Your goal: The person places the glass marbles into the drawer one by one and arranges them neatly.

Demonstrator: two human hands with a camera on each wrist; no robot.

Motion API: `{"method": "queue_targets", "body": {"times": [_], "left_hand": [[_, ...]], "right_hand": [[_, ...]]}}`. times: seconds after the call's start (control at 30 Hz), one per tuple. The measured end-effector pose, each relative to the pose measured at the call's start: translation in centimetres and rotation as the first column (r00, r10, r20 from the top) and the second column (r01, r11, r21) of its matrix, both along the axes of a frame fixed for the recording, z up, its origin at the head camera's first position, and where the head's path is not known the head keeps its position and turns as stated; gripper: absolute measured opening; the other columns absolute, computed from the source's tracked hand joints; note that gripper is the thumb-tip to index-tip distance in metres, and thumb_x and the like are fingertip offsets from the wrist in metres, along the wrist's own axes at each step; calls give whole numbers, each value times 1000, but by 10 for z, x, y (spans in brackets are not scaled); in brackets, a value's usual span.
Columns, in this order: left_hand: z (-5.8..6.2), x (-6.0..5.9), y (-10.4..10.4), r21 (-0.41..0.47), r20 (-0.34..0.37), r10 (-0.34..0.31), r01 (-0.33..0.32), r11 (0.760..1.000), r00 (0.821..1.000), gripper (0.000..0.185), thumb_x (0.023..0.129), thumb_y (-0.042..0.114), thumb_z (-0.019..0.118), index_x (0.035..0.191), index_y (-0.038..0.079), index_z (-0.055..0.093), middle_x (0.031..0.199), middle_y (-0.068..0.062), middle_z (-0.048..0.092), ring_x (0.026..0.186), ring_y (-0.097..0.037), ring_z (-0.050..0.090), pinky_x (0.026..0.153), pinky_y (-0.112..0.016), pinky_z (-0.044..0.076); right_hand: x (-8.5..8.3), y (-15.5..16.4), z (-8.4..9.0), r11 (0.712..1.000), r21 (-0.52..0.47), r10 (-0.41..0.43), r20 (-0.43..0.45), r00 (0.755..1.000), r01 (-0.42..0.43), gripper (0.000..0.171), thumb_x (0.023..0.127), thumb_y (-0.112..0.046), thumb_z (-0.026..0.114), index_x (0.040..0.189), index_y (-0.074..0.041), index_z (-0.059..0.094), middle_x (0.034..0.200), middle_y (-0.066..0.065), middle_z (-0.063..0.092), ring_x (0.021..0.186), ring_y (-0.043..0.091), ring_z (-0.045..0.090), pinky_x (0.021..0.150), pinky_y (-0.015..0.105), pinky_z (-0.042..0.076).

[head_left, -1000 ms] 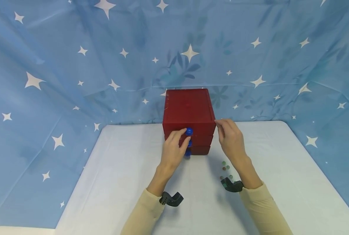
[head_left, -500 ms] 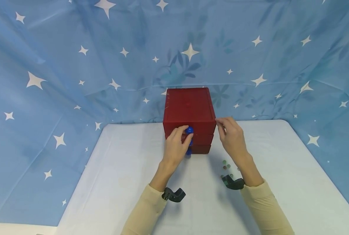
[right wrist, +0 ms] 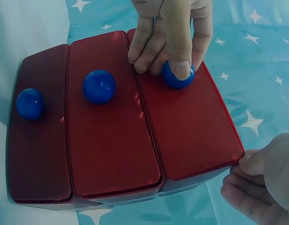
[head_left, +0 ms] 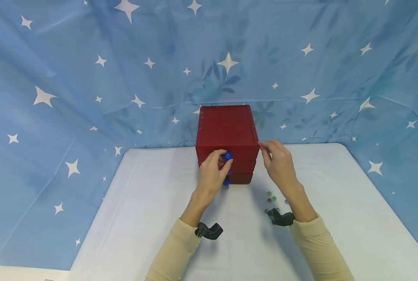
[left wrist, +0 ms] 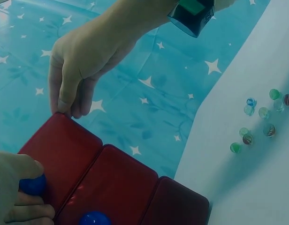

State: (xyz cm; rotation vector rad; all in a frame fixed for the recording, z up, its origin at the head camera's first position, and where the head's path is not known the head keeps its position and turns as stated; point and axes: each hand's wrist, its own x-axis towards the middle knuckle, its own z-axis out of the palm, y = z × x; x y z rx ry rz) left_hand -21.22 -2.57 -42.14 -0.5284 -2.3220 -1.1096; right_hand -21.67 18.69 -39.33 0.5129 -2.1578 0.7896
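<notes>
1. Left hand [head_left: 210, 175] is on the front of the red three-drawer chest [head_left: 226, 128], thumb and fingers curled round the round blue knob of the top drawer [right wrist: 177, 75]. It's a pinch grip, knuckles toward the camera, the sort that suits a straight pull toward the near edge of the white table [head_left: 142, 218].
2. The chest stands at the middle of the table's far edge, backed against the blue star-printed cloth [head_left: 89, 78]. All three drawer fronts look flush in the right wrist view, none visibly out.
3. Below the held knob, the middle blue knob [right wrist: 99, 86] and the bottom blue knob [right wrist: 30, 103] sit free, nothing touching them; from the head view the left hand partly hides both.
4. Right hand [head_left: 277, 164] comes next, fingertips pressed on the chest's top right front corner, fingers bent but closed round nothing. My read: it is bracing the chest so it won't slide.
5. Further right and nearer, a loose scatter of small glass marbles [left wrist: 262, 119] lies on the table just in front of the chest's right side, beneath the right wrist. They could roll if that forearm drops.
</notes>
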Motion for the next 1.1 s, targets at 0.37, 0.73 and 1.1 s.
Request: {"method": "queue_targets", "body": {"times": [0.37,0.73,1.1], "left_hand": [[-2,3,-1,10,9,-7,7,1000,1000,32,93,20,73,118,3,62,99,-9,70,83,-17,69,77,-24,61],[-2,13,-3,18,3,-26,26,999,1000,33,92,19,74,118,2,63,99,-10,70,84,-18,68,77,-25,61],[-2,27,-7,-23,8,-31,31,999,999,34,91,22,75,118,5,63,101,-7,71,85,-15,67,79,-22,61]], "right_hand": [[-3,3,1,1000,-18,20,1,1000,-20,12,90,5,69,101,6,74,92,17,72,77,26,66,67,5,38],[-4,6,1,1000,-23,19,25,1000,-18,13,89,5,70,101,4,75,92,16,73,74,23,64,63,6,35],[-3,6,2,999,-25,25,21,999,-25,13,89,4,71,101,4,75,92,16,73,75,25,65,64,6,35]]}}
